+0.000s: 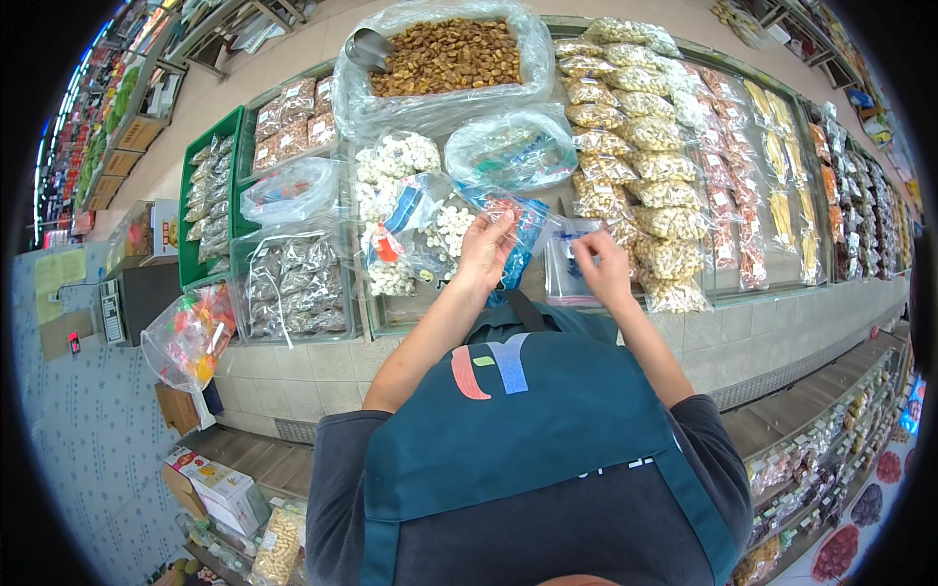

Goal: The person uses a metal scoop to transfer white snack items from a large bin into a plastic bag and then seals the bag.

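Observation:
My left hand (487, 245) pinches the edge of a clear plastic bag (529, 227) with thumb and fingers. My right hand (602, 265) is just right of it, fingers curled, over a stack of clear zip bags (568, 282) with blue print; whether its fingertips grip plastic cannot be made out. A blue printed package (522, 256) lies beneath my left hand. Left of that hand are loose white dried pieces (399, 157), partly covered by clear plastic with blue and orange print. An open plastic bag (511, 150) with printed packaging inside lies beyond my hands.
A plastic-lined tub of brown beans (454, 58) with a metal scoop (370, 50) stands at the far side. Rows of filled bags (652, 168) stand to the right. A green crate (192, 253) and a bin of dark packets (297, 282) are on the left. Shelves (799, 417) lie behind me.

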{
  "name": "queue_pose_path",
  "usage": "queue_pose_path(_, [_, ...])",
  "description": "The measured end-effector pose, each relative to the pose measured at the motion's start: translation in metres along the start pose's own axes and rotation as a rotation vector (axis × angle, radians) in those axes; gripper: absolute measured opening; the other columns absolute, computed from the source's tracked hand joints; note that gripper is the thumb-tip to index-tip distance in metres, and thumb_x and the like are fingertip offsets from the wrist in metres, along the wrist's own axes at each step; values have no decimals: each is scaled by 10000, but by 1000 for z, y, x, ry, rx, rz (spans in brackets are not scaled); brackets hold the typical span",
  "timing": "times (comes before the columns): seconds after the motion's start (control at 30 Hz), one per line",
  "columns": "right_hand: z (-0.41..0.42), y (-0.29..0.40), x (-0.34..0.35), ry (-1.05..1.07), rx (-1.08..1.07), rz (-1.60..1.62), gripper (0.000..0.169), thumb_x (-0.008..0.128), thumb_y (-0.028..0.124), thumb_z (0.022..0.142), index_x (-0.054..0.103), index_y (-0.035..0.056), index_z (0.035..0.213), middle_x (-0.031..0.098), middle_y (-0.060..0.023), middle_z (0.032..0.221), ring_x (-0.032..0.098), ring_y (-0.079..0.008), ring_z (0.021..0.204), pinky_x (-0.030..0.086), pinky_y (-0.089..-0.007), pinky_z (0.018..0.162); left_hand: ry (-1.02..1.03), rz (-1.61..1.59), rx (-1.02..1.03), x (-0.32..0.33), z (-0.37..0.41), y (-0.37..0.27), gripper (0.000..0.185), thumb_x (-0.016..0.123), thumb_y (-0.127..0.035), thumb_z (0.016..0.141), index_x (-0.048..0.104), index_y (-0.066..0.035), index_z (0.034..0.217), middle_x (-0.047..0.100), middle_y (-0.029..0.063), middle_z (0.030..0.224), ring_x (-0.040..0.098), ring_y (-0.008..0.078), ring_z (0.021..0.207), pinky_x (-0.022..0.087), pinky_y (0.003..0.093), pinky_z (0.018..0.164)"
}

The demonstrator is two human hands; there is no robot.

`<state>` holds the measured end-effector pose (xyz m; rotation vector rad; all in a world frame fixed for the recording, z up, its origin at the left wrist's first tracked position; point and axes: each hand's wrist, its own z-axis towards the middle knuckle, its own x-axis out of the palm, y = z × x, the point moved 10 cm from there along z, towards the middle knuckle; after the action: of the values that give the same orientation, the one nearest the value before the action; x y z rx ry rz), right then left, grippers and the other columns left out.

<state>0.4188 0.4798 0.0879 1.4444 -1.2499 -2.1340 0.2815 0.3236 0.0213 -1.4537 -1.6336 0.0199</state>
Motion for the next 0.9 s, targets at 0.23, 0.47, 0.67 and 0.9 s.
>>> queue_pose_path(0.23, [9, 127, -2, -131, -457, -193, 406, 626, -10, 753, 607, 31, 1157, 587, -136, 1161, 574, -340, 1047, 478, -408, 888, -9, 35, -53, 4, -15, 5, 228, 701, -299, 894, 579, -109, 925, 618, -7, 811, 567, 82, 686, 472, 236, 625])
queue_pose_path(0.47, [10, 117, 26, 34, -388, -408, 497, 690, 114, 737, 593, 82, 1224, 551, -69, 1256, 481, -316, 1169, 375, -450, 937, 59, 264, -303, -9, -28, 39, 511, 679, -582, 834, 504, -125, 684, 483, -12, 597, 458, 106, 508, 371, 239, 479])
queue_pose_path(0.67, [8, 120, 30, 27, -442, -418, 273, 684, 134, 751, 627, 83, 1013, 580, -55, 1089, 511, -287, 1075, 382, -424, 857, 41, 521, -256, -23, -36, 28, 593, 644, -609, 847, 472, -106, 584, 457, 4, 516, 409, 109, 428, 335, 251, 424])
queue_pose_path(0.9, [-8, 133, 58, 220, -526, -334, 192, 652, 92, 733, 588, 28, 903, 612, -100, 942, 584, -270, 976, 440, -397, 812, -87, 1067, 628, -5, -56, -75, 497, 706, -480, 835, 585, -5, 747, 592, 83, 666, 580, 175, 601, 486, 321, 592])
